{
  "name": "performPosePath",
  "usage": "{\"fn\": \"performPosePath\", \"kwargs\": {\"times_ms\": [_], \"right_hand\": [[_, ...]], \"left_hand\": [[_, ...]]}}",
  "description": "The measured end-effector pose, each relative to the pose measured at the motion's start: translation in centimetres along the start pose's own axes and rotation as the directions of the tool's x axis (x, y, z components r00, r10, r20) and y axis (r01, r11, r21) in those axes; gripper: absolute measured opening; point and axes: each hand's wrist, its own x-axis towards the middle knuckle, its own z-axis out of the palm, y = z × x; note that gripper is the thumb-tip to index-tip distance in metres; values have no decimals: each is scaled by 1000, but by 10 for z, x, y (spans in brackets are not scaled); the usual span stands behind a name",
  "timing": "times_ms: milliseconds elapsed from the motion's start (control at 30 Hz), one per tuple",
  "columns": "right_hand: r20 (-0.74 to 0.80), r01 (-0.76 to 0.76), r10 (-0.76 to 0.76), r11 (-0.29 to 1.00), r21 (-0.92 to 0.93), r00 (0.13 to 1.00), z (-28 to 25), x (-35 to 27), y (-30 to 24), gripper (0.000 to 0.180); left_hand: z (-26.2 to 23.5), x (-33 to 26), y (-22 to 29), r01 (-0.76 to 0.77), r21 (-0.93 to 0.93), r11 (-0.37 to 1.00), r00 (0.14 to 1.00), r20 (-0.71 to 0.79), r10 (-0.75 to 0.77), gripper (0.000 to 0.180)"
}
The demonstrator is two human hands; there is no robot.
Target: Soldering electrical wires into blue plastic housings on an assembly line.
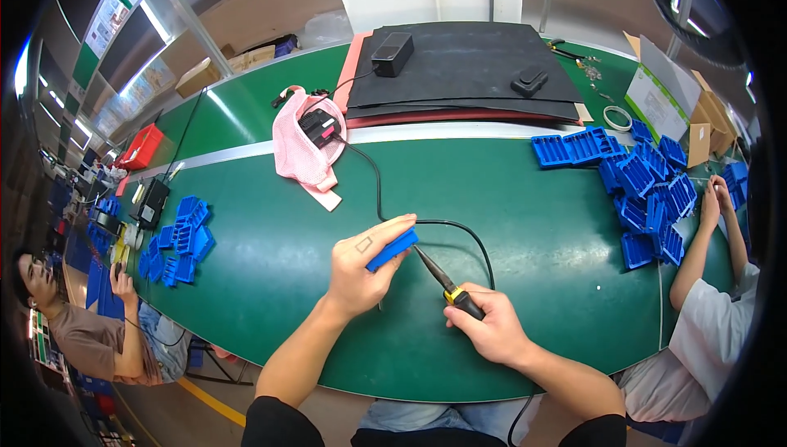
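Observation:
My left hand (361,271) is raised over the green table, its fingers closed around a small blue plastic piece (392,253) that looks like the ribbed trays nearby. To its right, my right hand (492,328) grips a tool that looks like long-nose pliers (434,271), with a dark tapered nose and a black and yellow handle. The nose points up and left, with its tip close to the blue piece's right end. Whether the two touch, I cannot tell. Behind both hands a black cable (459,227) curves across the table.
Blue trays lie heaped at the right (648,193) and in a smaller pile at the left (182,238). A pink cloth bag (303,152) holds a black device (320,127). Black sheets (467,62) are stacked at the back. Co-workers sit left (106,324) and right (713,324).

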Motion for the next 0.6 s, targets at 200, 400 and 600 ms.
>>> {"fn": "performPosePath", "kwargs": {"times_ms": [200, 400, 600], "right_hand": [[0, -17, 17, 1000, -18, 1000, -3, -2, -2, 19], [61, -92, 90, 996, 24, 994, -9, 0, -7, 13], [98, -9, 9, 1000, -4, 995, -3, -2, -3, 20]], "left_hand": [[1, 0, 3, 18, 18, 1000, 1000, 2, -18, 40], [-2, 1, 1, 84, 5, 996, 996, -29, -84, 42], [3, 0, 4, 87, 3, 996, 996, -30, -87, 41]]}}
